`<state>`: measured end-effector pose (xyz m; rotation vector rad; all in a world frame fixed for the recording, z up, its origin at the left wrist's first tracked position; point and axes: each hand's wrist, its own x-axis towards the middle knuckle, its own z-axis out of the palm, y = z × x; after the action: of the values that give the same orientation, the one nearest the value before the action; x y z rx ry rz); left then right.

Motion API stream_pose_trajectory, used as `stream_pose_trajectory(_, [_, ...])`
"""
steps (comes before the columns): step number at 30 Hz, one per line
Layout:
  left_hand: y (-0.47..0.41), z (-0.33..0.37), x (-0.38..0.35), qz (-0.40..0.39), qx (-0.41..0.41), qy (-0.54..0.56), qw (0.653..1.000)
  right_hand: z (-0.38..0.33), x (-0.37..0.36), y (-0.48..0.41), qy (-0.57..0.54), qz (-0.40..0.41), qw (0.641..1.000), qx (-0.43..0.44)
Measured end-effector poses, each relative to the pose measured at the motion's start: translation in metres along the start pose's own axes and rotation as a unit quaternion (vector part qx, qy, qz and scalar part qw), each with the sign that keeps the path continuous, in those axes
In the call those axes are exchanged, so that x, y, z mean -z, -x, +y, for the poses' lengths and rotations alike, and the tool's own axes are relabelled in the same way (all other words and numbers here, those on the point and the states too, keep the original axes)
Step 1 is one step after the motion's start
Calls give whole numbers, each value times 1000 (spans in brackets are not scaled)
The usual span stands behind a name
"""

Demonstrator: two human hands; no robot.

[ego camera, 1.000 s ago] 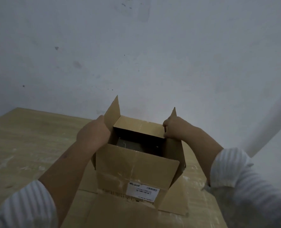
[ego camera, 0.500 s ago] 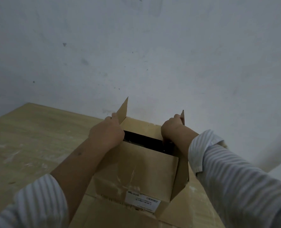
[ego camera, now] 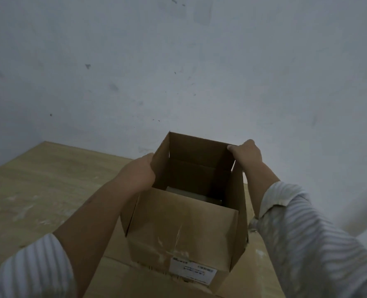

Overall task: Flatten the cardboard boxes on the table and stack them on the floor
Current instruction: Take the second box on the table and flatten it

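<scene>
Brown open-topped cardboard box point(ego camera: 184, 229) upright on flat cardboard sheet point(ego camera: 118, 276), tall axis vertical, between both hands. Left hand point(ego camera: 138, 175) flat against box's outer left wall. Right hand point(ego camera: 246, 154) pinches box's far right top corner. Collapse probably needs opposed sideways push.

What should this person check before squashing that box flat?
1. Top open: ok, the box gapes upward.
2. Box empty: cannot tell; a pale patch shows deep inside.
3. Bottom flaps undone: cannot tell, hidden.
4. Hold: ok; the left hand lies against the left wall, the right hand pinches the far right corner.
5. Footing: ok, it stands on a flat cardboard sheet.
</scene>
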<state>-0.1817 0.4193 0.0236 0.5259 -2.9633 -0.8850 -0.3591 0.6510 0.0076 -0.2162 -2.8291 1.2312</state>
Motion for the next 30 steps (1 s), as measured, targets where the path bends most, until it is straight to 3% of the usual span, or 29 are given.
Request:
stream_pose_trajectory(5, [-1,-6,2,-37,-13,53,998,8,7,31,-71,-48,995,-42])
stream_pose_trajectory(13, [-8,-3,-4,-25,7,70,997,33,34,135,-188,-170,964,-81])
stream_pose_trajectory(22, [-18,-6,6,4,0,30,1000,28,44,214,-188,-127,968,-104])
stream_pose_trajectory(25, [-12,-18,6,-4,-62,14,998,24,35,235,-178,-112,972,-103])
stream_pose_trajectory(27, [-1,-22,5,-11,-141,-71,987,18,27,244,-143,-75,982,-97])
stream_pose_trajectory(30, [15,-21,4,-23,-292,-267,918,9,14,248,-129,-23,986,-100])
